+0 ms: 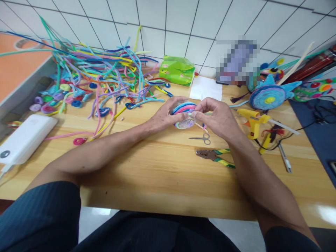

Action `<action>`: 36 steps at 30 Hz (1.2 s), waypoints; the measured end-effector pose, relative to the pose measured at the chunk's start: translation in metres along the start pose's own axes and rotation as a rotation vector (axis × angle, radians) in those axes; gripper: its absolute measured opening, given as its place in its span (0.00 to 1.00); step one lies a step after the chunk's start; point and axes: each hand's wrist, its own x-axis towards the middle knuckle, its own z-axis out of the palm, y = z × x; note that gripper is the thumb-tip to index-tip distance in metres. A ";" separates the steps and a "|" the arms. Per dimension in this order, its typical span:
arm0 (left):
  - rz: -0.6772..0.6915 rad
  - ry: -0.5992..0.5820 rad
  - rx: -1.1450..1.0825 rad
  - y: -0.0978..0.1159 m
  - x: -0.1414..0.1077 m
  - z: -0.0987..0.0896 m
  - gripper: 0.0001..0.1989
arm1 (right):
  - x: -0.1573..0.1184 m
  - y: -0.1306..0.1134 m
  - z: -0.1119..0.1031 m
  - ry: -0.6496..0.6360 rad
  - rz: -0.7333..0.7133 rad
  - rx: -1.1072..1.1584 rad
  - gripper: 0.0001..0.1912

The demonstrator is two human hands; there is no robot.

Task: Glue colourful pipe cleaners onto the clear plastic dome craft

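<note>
My left hand wraps around a clear, round plastic piece and keeps it up over the table. Bands of blue and pink pipe cleaner run around this piece. At its right side my right hand pinches a pale pipe cleaner between thumb and forefinger, mostly hidden by the fingers. Small scissors lie just below my hands. Nearer to me are pliers with green and yellow handles, partly covered by my right forearm.
Loose pipe cleaners and coiled discs pile up at the back left. A white power bank lies at left. Behind my hands are a green packet and white paper. A yellow glue gun and a blue fish-shaped craft sit at right.
</note>
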 end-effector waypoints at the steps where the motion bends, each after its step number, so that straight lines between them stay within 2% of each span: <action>1: 0.001 0.007 -0.005 -0.001 0.000 0.001 0.37 | 0.000 0.000 -0.001 0.004 0.000 0.000 0.07; 18: -0.041 -0.023 -0.072 -0.003 -0.002 0.001 0.35 | 0.000 0.002 0.004 0.046 -0.023 -0.034 0.07; 24: -0.030 0.006 -0.100 -0.008 -0.002 0.002 0.40 | 0.001 0.001 -0.001 0.048 -0.033 0.007 0.06; 31: -0.012 -0.046 -0.027 -0.002 -0.002 -0.005 0.34 | 0.001 0.004 0.003 0.037 -0.021 0.009 0.05; 36: -0.039 -0.034 -0.039 -0.001 -0.001 -0.002 0.36 | 0.002 0.007 0.004 0.044 -0.040 0.012 0.06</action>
